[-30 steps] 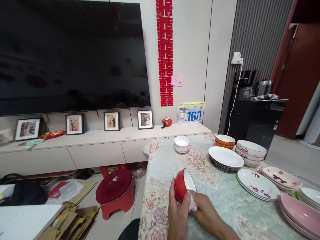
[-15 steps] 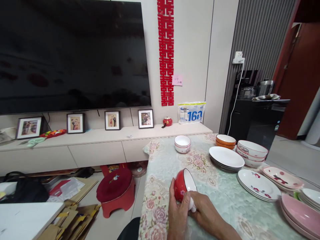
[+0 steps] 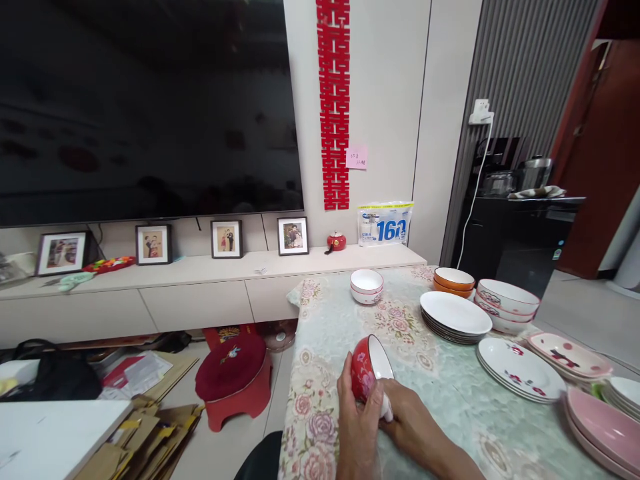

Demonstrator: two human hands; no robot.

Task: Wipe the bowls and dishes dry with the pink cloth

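Observation:
A red bowl (image 3: 362, 371) with pink flowers and a white inside is tilted on its side above the near part of the table. My left hand (image 3: 356, 421) wraps round its left side and base. At its lower right rim, my right hand (image 3: 411, 415) grips a white cloth (image 3: 387, 408) pressed against the bowl. Part of the cloth is hidden by the fingers. Two stacked white bowls with pink rims (image 3: 367, 287) stand beyond, near the table's far edge.
On the flowered tablecloth (image 3: 320, 347), the right side holds orange bowls (image 3: 453, 283), dark-edged white plates (image 3: 456, 313), large bowls (image 3: 507, 303), flowered plates (image 3: 521, 370) and pink dishes (image 3: 607, 427). A red stool (image 3: 233, 373) stands left of the table.
The red bowl has turned slightly in my left hand, so more of its pink flowers show. Both hands keep their hold, and the view has shifted slightly.

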